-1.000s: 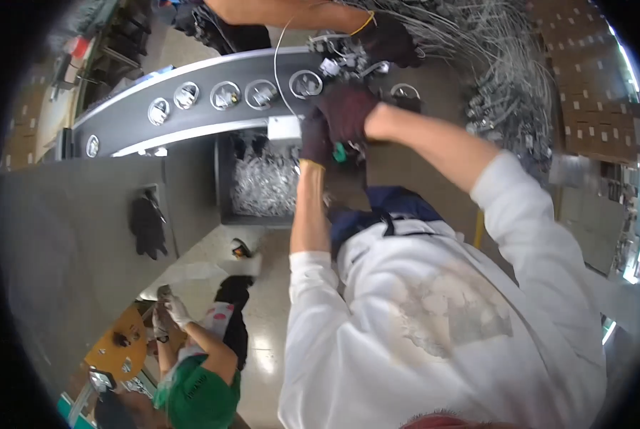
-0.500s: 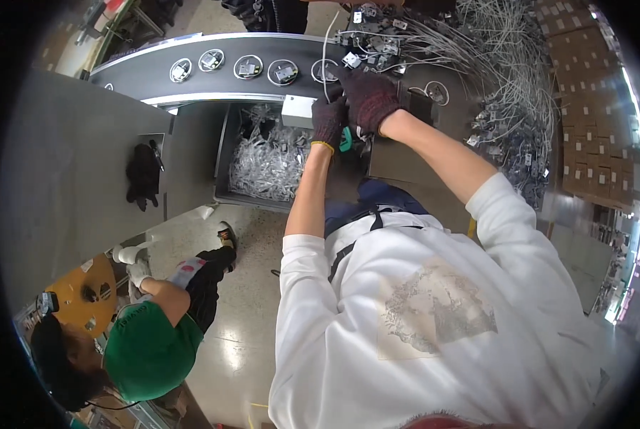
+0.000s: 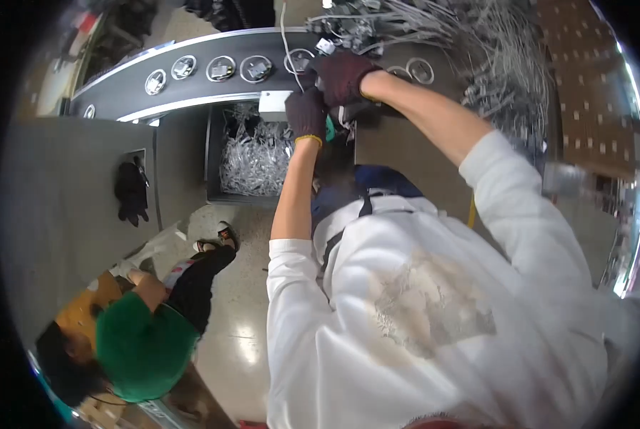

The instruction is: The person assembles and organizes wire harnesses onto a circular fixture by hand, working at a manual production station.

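2 hands (image 3: 327, 96), grey belt (image 3: 120, 89), perhaps cables (image 3: 491, 50)

Bright, even overhead light filled the scene; a glare patch shone on the floor (image 3: 247, 350); strong fisheye bending curved the conveyor (image 3: 191, 71); the dark rim was soft and blurred.

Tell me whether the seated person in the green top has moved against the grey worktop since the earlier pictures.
Cannot tell: the person in green sits differently in the picture, but so does the grey worktop; the camera itself swung.
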`<state>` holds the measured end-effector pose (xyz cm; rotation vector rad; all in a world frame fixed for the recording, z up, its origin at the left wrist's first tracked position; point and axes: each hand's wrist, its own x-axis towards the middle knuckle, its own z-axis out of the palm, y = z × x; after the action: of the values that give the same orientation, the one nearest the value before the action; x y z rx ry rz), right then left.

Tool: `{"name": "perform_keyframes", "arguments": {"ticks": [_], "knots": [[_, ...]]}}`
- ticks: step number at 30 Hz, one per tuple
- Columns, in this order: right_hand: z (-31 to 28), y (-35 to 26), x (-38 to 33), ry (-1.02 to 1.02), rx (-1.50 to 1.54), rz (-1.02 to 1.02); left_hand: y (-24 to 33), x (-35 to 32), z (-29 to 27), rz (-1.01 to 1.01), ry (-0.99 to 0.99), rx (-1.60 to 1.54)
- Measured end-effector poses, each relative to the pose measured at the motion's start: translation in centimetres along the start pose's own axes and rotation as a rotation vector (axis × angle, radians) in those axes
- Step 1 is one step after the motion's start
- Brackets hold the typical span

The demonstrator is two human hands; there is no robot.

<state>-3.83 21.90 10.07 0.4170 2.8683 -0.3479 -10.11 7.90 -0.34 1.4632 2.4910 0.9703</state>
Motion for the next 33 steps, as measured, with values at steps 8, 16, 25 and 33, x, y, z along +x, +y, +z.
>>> {"name": "perform_keyframes", "arguments": {"ticks": [8,16,25,33], "knots": [[-0.5,-4.0,-3.6,0.151,-0.133,-0.026,0.0,-5.7,-3.4,-0.186,0.093,-0.528],[-3.7,-10.3,-12.4,-0.051,1.760,0.262,-2.9,-16.8,-6.7,-0.291,-0.188,-0.200],[-6.7,-4.9,-10.8,0.458,1.653,0.310,-7.8,-25.0,-6.1,-0.452,-0.422,-0.127],[-7.0,-5.6,-8.7,0.650,2.078,0.196,-6.3,-25.5,-8.2,-0.519,-0.719,-0.255]]}}
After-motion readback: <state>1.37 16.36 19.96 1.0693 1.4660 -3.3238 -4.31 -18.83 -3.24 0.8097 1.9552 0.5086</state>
